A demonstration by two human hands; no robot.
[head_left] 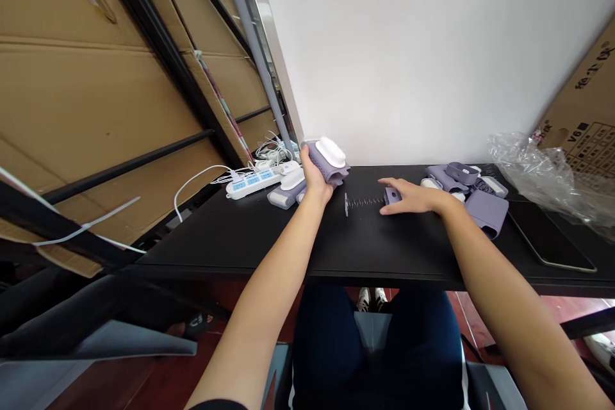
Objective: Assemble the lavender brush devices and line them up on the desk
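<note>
Okay so on my head view right now, my left hand (pixel 317 174) has its grip closed around a purple casing with an open lower end and a white oval cap (pixel 330 152), holding it tilted just above the black counter (pixel 283 240). My right hand (pixel 409 197) has a wide-open grip, thumb and fingers spread on either side of a small purple block-shaped piece (pixel 392 196); I can't tell if they're actually touching it. A thin metal coil spring (pixel 366 202) runs sideways between that piece and a narrow purple end plate (pixel 346 204) standing on edge, pretty much in the gap between my hands. Just beside my left hand there's another purple-and-white device (pixel 287 187) lying on the counter, next to a white power strip with blue socket panels (pixel 254 182) and some tangled white cables. Past my right hand sits a cluster of purple and white parts (pixel 444 177), with a purple open-ended sleeve (pixel 487 212) near the forearm. A black flat-screen tablet (pixel 551 234) lies to the right of that, and crinkled clear plastic wrap (pixel 533 173) is bunched up behind it by a printed cardboard box (pixel 583 122).
</note>
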